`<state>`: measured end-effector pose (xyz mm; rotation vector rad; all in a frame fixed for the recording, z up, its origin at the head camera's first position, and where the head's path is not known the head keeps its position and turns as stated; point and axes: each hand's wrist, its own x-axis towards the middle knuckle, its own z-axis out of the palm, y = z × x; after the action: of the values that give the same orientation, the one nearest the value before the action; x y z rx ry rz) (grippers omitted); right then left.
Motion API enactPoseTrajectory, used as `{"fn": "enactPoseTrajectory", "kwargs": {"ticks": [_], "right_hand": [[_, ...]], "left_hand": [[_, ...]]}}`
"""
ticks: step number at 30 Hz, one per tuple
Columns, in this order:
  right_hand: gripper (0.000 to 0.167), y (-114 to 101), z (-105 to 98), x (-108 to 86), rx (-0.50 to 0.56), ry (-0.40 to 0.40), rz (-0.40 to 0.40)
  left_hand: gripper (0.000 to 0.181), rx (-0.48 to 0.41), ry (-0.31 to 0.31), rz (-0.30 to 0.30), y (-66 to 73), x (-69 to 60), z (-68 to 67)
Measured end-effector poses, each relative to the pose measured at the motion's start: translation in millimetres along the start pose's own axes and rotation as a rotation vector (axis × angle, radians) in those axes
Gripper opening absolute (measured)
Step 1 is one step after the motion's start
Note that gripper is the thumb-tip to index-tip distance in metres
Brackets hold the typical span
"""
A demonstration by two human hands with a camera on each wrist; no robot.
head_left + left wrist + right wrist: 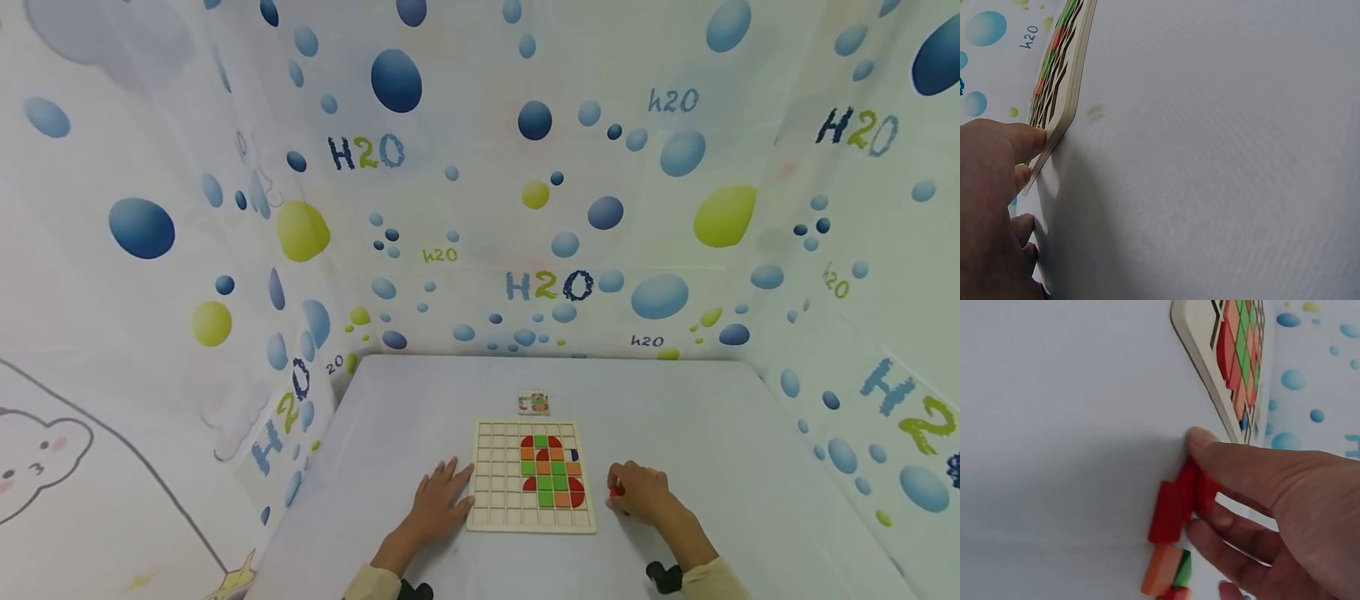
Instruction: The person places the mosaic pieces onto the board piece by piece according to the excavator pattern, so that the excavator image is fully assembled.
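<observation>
A wooden grid board [498,518] lies on the table in the head view. Red, green and orange pieces fill part of its right half, with a dark blue and white piece [572,455] near the right edge. My left hand [437,504] is spread flat at the board's left side; thumb and index finger touch its edge. To the right of the board, my right hand [641,492] pinches a red block [1188,487] between thumb and fingers. Beside it in the right wrist view are another red block [1166,512], an orange block [1162,570] and a green piece [1183,570].
A small picture card [534,402] lies just beyond the board's far edge. The white table [405,400] meets a cloth wall [480,242] with bubbles and H2O lettering at the back. Similar patterned cloth hangs at both sides.
</observation>
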<state>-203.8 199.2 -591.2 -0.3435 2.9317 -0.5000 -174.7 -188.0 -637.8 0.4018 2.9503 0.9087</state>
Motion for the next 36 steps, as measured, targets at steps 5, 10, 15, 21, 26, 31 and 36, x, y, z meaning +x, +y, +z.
{"fn": "enactPoseTrajectory", "kwargs": {"ticks": [5, 10, 15, 21, 26, 31, 36], "right_hand": [[0.023, 3, 10, 7.7, 0.012, 0.060, -0.004], [0.023, 6, 13, 14.9, 0.017, 0.063, 0.046], [0.025, 7, 13, 16.4, 0.089, 0.052, 0.088], [0.026, 7, 11, 13.9, -0.007, 0.086, 0.042], [0.020, 5, 8, 11.7, 0.035, 0.088, 0.032], [0.022, 5, 11, 13.4, 0.059, 0.124, 0.023], [0.021, 6, 17, 17.1, 0.084, 0.157, 0.022]], "left_hand": [[0.058, 0.004, 0.004, 0.007, 1.0, -1.4, 1.6], [0.057, -0.032, -0.005, 0.002, 3.7, -1.8, -2.4], [0.058, -0.012, 0.017, 0.002, 2.0, -2.0, -0.2], [0.058, -0.012, 0.017, -0.007, -1.2, -1.3, 4.7], [0.057, -0.021, 0.012, -0.004, 2.0, -2.6, 0.8], [0.057, -0.010, 0.019, -0.004, 2.9, -3.7, 0.0], [0.057, -0.016, -0.007, -0.025, 0.3, -1.5, 0.4]]}}
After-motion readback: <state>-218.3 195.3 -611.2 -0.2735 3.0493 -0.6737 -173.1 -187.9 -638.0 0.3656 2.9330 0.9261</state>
